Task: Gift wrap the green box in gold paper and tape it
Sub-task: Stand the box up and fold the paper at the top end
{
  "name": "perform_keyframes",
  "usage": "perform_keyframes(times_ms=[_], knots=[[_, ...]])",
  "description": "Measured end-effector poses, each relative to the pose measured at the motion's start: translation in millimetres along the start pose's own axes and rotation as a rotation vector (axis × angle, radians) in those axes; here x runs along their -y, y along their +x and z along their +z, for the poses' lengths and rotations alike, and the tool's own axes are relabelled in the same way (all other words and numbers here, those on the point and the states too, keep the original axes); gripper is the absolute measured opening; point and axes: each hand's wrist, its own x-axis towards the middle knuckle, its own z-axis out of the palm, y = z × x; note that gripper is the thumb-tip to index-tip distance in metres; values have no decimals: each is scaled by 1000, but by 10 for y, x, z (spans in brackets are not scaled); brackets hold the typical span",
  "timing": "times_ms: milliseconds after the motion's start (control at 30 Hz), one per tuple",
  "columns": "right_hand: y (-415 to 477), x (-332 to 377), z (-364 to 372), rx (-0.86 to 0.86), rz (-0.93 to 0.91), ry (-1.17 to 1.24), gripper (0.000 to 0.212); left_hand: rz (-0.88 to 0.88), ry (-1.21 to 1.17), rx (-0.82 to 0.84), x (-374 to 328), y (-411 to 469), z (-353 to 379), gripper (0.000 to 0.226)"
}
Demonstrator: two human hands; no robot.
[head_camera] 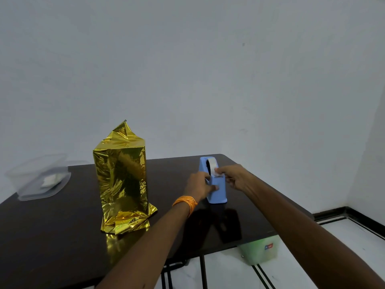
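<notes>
Our two arms reach out from close by, the left one with an orange band (185, 202) at the wrist. Our left hand (200, 185) grips the side of the blue tape holder (217, 193) to keep it from sliding on the dark bench (62, 236). Our right hand (236, 177) is just beside it, and its fingers (221, 170) pinch the loose end of the tape (217, 173) at the top of the holder. So we think the step in hand is getting a piece of tape. Well to the left of our fingers, apart from them, stands the tall parcel in gold paper (121, 180). The green box must be inside, for we see no green on it. The paper sticks up in a point at the top and spreads out loose at the bottom, so those ends do not look taped yet. Next, we judge, the right fingers must pull the tape out, tear it off, and carry it to the parcel without letting it curl and stick to itself. Far left of our fingers sits a clear plastic tub (39, 180).
</notes>
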Motion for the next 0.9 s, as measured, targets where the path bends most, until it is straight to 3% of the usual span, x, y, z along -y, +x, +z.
perform_keyframes(times_ms=[233,333,567,900], knots=[[10,103,72,-163,-146,-183,26,33,21,-35,-1,-16,5,45],[-77,111,46,-203,-146,-145,23,37,14,-43,-5,-27,10,44],[-258,-102,9,-156,-108,59,18,36,24,-44,-35,-47,31,39],[-241,-417,-22,-182,-136,-86,22,46,2,-74,2,-31,69,38]])
